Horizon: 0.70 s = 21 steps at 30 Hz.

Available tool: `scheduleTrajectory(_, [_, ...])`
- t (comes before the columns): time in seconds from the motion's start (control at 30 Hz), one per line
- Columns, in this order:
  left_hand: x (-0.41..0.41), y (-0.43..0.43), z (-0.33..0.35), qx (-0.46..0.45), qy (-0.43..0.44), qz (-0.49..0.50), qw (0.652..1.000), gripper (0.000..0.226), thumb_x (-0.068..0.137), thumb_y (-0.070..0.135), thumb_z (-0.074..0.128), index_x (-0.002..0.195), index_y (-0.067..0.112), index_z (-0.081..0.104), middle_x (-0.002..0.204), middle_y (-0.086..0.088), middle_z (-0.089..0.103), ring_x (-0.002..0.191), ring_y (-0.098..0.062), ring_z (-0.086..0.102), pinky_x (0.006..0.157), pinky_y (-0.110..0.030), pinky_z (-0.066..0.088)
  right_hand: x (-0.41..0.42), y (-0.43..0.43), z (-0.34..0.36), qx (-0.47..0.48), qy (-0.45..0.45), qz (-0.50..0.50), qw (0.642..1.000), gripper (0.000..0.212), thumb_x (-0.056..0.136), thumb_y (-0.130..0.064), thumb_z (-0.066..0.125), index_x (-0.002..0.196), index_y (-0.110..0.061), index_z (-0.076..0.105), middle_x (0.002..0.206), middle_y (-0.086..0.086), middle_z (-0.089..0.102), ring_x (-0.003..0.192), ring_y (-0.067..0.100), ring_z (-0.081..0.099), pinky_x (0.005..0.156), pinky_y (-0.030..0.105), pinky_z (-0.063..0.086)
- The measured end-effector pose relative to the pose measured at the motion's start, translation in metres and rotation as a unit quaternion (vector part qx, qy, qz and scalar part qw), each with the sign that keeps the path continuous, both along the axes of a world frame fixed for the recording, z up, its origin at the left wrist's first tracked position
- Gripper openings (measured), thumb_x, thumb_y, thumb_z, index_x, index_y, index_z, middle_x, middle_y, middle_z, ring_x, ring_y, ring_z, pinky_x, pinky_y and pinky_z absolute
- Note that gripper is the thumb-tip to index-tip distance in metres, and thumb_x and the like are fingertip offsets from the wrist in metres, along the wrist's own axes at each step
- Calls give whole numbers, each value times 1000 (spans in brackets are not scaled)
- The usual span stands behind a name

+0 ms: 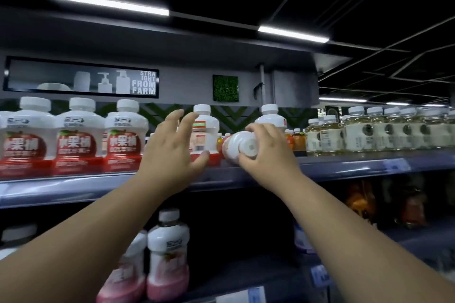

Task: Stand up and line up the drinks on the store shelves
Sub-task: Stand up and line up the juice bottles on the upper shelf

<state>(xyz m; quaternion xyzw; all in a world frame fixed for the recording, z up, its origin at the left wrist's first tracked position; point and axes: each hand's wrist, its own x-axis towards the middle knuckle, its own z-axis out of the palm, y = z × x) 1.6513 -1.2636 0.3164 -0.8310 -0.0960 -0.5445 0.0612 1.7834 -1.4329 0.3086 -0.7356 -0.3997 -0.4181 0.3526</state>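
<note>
A white bottle with a red base [237,146] lies on its side on the top shelf [344,163], its cap pointing at me. My right hand [267,152] grips it around the neck and shoulder. My left hand [170,147] is spread open just in front of an upright white bottle [205,130] whose back label faces me; the thumb is near its base. Three upright bottles with red apple labels [76,135] stand in a row to the left. Another white bottle [270,117] stands behind my right hand.
Pale yellow drinks [374,130] fill the top shelf at the right, with small orange bottles [294,139] behind. Pink and white bottles [167,253] stand on the lower shelf. Orange drinks [362,200] sit in shadow at the lower right. A dark sign [81,77] hangs above.
</note>
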Motion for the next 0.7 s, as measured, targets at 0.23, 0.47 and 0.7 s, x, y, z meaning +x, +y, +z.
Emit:
scheduleTrajectory(0.23, [46, -18, 12, -182, 54, 84, 978, 96, 80, 66, 62, 149, 29, 6, 145, -11, 35, 122, -40, 50, 94, -50, 42, 32, -3, -13, -11, -10, 88, 996, 48, 83, -17, 67, 130, -22, 56, 126, 0, 54, 114, 21, 50, 88, 30, 41])
scheduleTrajectory(0.47, [45, -9, 22, -215, 35, 58, 974, 90, 78, 62, 67, 142, 28, 14, 125, -12, 56, 108, -33, 57, 87, -46, 49, 36, 16, -11, 5, -55, 156, 986, 45, 85, -15, 69, 129, -14, 58, 125, 4, 53, 114, 21, 49, 99, 29, 39])
scheduleTrajectory(0.7, [15, 11, 34, -282, 58, -8, 958, 105, 79, 41, 79, 151, 35, 3, 122, -10, 52, 94, -27, 60, 85, -43, 54, 18, 42, 41, 93, 89, 252, 959, 41, 96, -32, 62, 133, -19, 53, 127, -2, 52, 114, 15, 49, 94, 26, 36])
